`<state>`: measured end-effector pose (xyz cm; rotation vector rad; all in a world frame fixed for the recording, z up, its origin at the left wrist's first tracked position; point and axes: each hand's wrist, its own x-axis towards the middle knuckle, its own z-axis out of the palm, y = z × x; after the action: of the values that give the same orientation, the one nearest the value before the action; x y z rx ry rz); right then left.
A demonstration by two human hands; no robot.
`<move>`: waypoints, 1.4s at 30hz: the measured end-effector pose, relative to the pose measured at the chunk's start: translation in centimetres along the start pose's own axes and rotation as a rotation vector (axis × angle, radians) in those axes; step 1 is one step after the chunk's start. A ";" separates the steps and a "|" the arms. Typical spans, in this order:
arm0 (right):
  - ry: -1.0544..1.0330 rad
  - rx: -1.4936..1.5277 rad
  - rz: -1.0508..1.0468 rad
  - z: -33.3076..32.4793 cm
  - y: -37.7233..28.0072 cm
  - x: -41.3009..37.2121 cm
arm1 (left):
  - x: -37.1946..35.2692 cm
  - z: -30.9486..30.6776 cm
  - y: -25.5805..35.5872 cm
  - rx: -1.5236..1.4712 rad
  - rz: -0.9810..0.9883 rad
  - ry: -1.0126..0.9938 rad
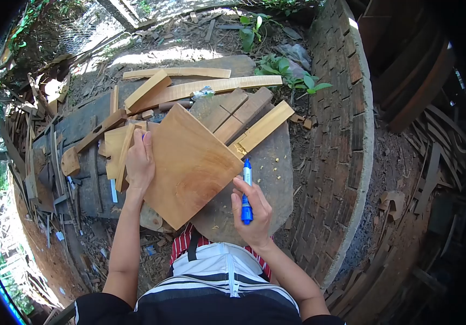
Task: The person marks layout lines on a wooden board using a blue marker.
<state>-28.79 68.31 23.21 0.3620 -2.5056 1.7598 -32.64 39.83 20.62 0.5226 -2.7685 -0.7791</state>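
A square, smooth wooden board [195,162] is tilted in front of me, one corner pointing toward my body. My left hand [140,162] is closed on the board's left edge, beside a narrow wood strip [124,157]. A small blue spot shows at its fingertips; I cannot make out what it is. In my right hand [256,214] is a blue marker [247,192] with a white label, held upright with its tip close to the board's right corner. Behind that corner lies a pale wooden bar [268,125] with a notch cut near its end.
Under the work is a worn grey slab [273,184] with wood chips on it. Several offcuts and a long curved strip [222,85] lie at the back. A brick wall [333,141] runs along the right. Scrap wood [43,179] is piled at the left.
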 end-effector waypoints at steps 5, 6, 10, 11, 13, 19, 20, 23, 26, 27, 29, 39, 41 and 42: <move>-0.041 -0.022 -0.100 -1.3 0.7 0.6 | -0.6 -0.6 -1.0 -0.039 -0.052 -0.038; -0.046 -0.042 -0.100 -1.6 1.2 0.6 | -0.9 -1.0 -2.1 -0.018 -0.099 -0.039; -0.033 -0.121 -0.047 -3.1 2.4 1.1 | -2.2 -3.9 -7.7 -0.084 -0.162 0.009; -0.025 -0.154 -0.064 -3.2 3.1 1.1 | -2.8 -4.8 -9.8 -0.078 -0.176 0.012; -0.054 -0.148 -0.037 -3.5 2.8 1.4 | -4.2 -6.4 -14.8 0.000 -0.349 -0.023; -0.104 -0.031 0.078 -2.7 1.8 1.7 | -10.8 -8.0 -27.6 -0.096 -0.546 0.033; -0.114 -0.037 0.080 -2.3 1.6 1.5 | -11.8 -8.1 -28.4 -0.072 -0.581 0.058; -0.100 0.067 0.182 -0.6 1.5 1.0 | -12.7 -7.7 -28.2 -0.051 -0.670 -0.026; -0.084 0.212 0.294 0.8 0.9 0.1 | -12.9 -6.0 -28.4 0.019 -0.669 -0.023; -0.096 0.207 0.291 1.1 0.8 -0.1 | -12.7 -5.8 -28.4 0.003 -0.715 -0.108; -0.098 0.197 0.287 1.4 0.4 -0.5 | -12.8 -4.2 -30.3 -0.046 -0.643 -0.065; -0.013 0.179 0.231 1.3 0.5 -1.1 | 1.1 -2.1 -6.5 -0.155 -0.049 -0.036; 0.003 0.198 0.203 0.6 0.5 -0.7 | 3.1 0.1 -3.9 -0.080 -0.046 -0.101; -0.012 0.196 0.189 0.0 0.3 -0.5 | 3.9 0.8 -2.2 -0.006 -0.050 -0.178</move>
<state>-28.35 68.46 22.81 0.1482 -2.4530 2.0873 -35.78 36.88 19.23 0.5484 -2.9238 -0.8850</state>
